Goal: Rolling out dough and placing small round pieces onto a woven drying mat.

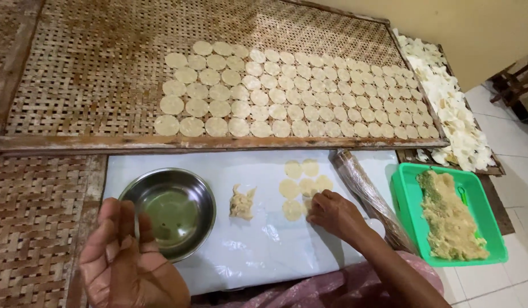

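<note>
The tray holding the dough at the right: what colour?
Bright green tray, seen clearly in the head view.

A plain yellowish wall (469,34) stood behind. The floor (504,137) was pale tile, with dark wooden furniture legs (518,85) at right.

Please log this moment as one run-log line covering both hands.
left hand: raised, empty, beside steel bowl | right hand: fingertips on flat dough discs on white sheet | dough lump: untouched between them

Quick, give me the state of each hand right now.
Left hand: raised beside the metal bowl, fingers loosely curled, nothing visible in it.
Right hand: fingertips on the flat dough discs.
</note>
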